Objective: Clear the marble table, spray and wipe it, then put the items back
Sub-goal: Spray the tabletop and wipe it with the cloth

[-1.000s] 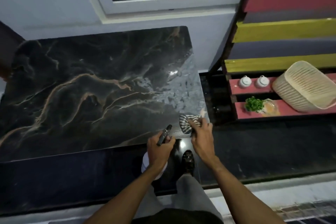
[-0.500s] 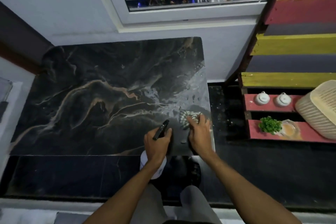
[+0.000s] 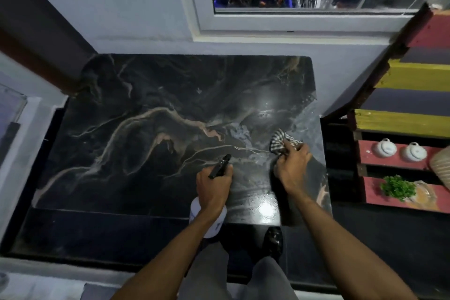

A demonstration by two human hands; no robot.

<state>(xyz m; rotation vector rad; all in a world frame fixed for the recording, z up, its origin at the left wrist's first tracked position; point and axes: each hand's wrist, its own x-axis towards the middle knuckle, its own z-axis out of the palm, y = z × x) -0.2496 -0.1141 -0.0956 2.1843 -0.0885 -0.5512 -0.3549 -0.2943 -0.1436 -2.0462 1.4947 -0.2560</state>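
Since the last frame, my right hand (image 3: 291,165) slid the striped cloth (image 3: 282,142) further up the marble table (image 3: 146,129), gripping it. At lower centre my left hand (image 3: 213,189) clasps the spray bottle (image 3: 220,168).

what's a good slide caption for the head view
Right hand wipes the wet marble table with a striped cloth while the left hand holds a spray bottle.

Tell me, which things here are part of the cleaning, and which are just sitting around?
In use: marble table, striped cloth in right hand, spray bottle in left hand.
Sitting around: two white pots, green sprig, woven basket, painted shelves.
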